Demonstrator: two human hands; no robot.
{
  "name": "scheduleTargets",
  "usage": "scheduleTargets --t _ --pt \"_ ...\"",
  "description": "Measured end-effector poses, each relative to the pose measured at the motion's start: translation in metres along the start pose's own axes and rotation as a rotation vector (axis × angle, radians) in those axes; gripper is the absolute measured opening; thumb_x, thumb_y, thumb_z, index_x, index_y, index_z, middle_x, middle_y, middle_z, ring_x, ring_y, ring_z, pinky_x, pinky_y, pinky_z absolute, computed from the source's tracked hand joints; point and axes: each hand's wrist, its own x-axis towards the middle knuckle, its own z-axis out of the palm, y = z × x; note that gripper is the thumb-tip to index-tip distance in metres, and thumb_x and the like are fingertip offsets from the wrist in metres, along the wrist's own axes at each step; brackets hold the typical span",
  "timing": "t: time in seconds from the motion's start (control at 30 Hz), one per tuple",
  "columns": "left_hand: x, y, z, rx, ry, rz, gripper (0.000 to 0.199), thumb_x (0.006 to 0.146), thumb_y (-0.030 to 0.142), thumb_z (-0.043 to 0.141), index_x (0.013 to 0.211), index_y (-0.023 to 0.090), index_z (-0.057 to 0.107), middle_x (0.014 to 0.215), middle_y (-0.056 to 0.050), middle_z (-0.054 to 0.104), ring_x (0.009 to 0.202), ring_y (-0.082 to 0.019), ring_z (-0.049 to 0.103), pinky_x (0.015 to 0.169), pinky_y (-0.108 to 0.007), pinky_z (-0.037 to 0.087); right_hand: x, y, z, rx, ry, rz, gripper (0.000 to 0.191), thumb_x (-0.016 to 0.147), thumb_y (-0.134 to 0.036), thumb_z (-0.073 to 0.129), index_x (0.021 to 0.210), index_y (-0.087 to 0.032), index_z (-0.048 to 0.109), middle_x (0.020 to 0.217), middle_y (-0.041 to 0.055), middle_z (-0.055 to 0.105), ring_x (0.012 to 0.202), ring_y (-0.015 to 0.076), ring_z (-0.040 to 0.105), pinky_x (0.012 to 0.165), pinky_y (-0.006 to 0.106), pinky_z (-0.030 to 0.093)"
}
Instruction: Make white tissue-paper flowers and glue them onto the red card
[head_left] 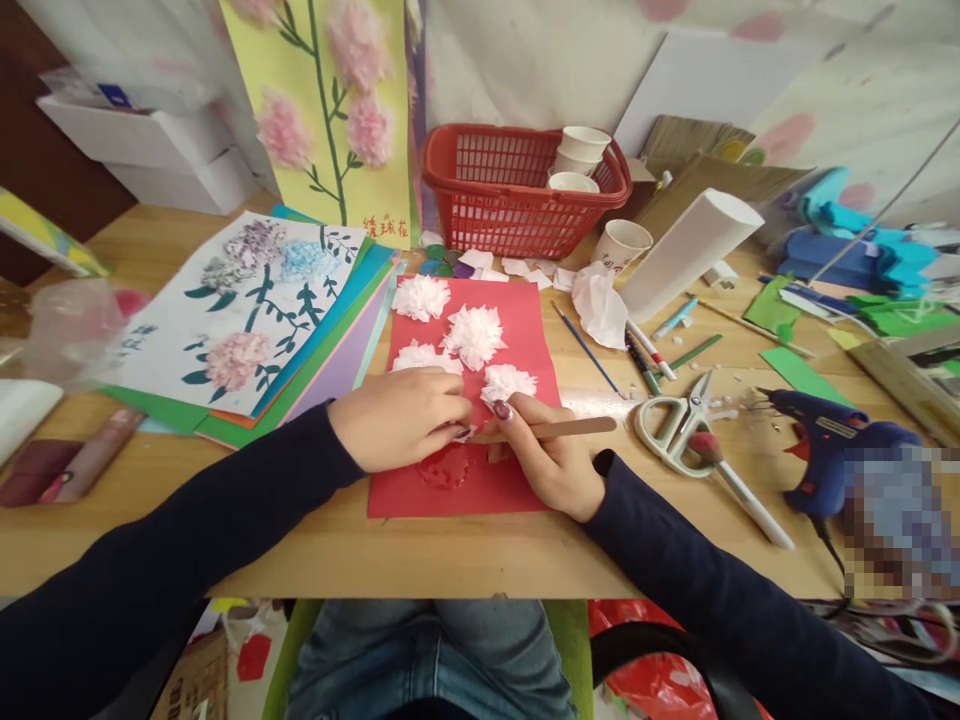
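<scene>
Grasping a flat wooden stick (577, 427) between thumb and fingers, the right hand (551, 455) rests over the right part of a red sheet (525, 497); the stick lies crosswise, one end jutting past the hand to the right, the other reaching toward the left fingers. Left hand (405, 415) comes in from the side, above the left half of the sheet, fingers bent and bunched near that end of the stick; cannot tell whether they pinch anything, as the tips are partly hidden. Red sheet lies flat on the wooden table (300, 545), near its front edge. On it, four fluffy white flowers (474, 337): three in the upper part, one just beyond the right fingers; the lower left one is partly covered by the left hand. Below the left fingers, a glossy round patch (444, 467) on the red. To the right: blue paintbrush (589, 345), crumpled white paper (600, 305), scissors (671, 430) with blades apart, a white-handled brush (750, 497) with its reddish head against the scissors, and a blue glue gun (817, 430) farther over. Behind the sheet, a red basket (517, 215) with paper cups (581, 148). To the left, a white flower picture (165, 330) atop coloured sheets (341, 375); beyond, a yellow panel (300, 75) with pink blooms stands upright.
</scene>
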Motion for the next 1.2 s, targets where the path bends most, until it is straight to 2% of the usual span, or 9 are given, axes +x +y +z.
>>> scheduleTargets --t 0.23,0.4,0.5,0.77,0.97,1.1,1.2 --pt "0.000 -0.001 0.005 0.065 0.082 0.090 0.021 0.093 0.020 0.053 0.084 0.015 0.071 0.083 -0.007 0.063 0.080 -0.022 0.061 0.075 -0.034 0.048 -0.001 -0.001 0.000 -0.002 0.033 -0.011 0.038 0.103 -0.035 0.041 0.070 -0.021 0.051 0.059 0.0010 0.062 0.053 0.0123 0.060 0.053 0.024 0.046" --pt "0.000 -0.002 0.007 0.104 0.091 0.124 0.021 0.094 0.021 0.054 0.085 0.015 0.071 0.084 -0.008 0.065 0.081 -0.023 0.061 0.075 -0.035 0.048 -0.003 0.000 0.000 0.041 0.089 -0.043 0.037 0.103 -0.035 0.042 0.072 -0.020 0.055 0.057 0.0003 0.062 0.051 0.0117 0.060 0.051 0.023 0.047" --pt "0.000 -0.002 0.006 0.129 0.092 0.128 0.020 0.093 0.021 0.054 0.084 0.016 0.071 0.083 -0.007 0.064 0.080 -0.021 0.061 0.074 -0.034 0.047 -0.003 0.000 0.000 0.024 0.072 -0.032 0.038 0.103 -0.036 0.042 0.070 -0.020 0.054 0.058 0.0005 0.062 0.051 0.0122 0.060 0.052 0.024 0.047" --pt "0.003 0.000 0.007 0.084 0.074 0.093 0.024 0.094 0.021 0.050 0.084 0.015 0.071 0.082 -0.008 0.064 0.080 -0.022 0.060 0.075 -0.034 0.047 0.001 -0.003 0.002 -0.111 0.004 -0.030 0.036 0.103 -0.034 0.041 0.071 -0.021 0.053 0.060 0.0009 0.062 0.053 0.0132 0.059 0.054 0.026 0.045" --pt "0.000 0.000 -0.003 -0.044 0.064 0.043 0.020 0.090 0.014 0.049 0.082 0.014 0.068 0.081 -0.007 0.065 0.079 -0.020 0.060 0.074 -0.032 0.046 0.001 0.001 0.003 -0.161 -0.012 -0.047 0.034 0.103 -0.031 0.039 0.071 -0.022 0.048 0.060 0.0007 0.059 0.054 0.0131 0.054 0.054 0.027 0.040" --pt "-0.006 -0.007 -0.010 -0.048 0.084 -0.009 0.023 0.085 0.009 0.046 0.092 0.016 0.068 0.090 -0.007 0.068 0.088 -0.021 0.062 0.081 -0.033 0.046 0.003 0.001 0.005 -0.221 -0.043 -0.051 0.034 0.103 -0.034 0.037 0.072 -0.022 0.044 0.061 -0.0005 0.053 0.054 0.0134 0.048 0.054 0.028 0.037" --pt "-0.007 -0.011 -0.012 -0.029 0.057 -0.061 0.029 0.083 0.008 0.045 0.097 0.016 0.069 0.095 -0.007 0.071 0.092 -0.023 0.064 0.084 -0.035 0.047 0.005 0.002 0.006 -0.180 -0.041 -0.036 0.036 0.103 -0.039 0.036 0.071 -0.023 0.043 0.061 -0.0011 0.050 0.054 0.0131 0.047 0.054 0.028 0.037"
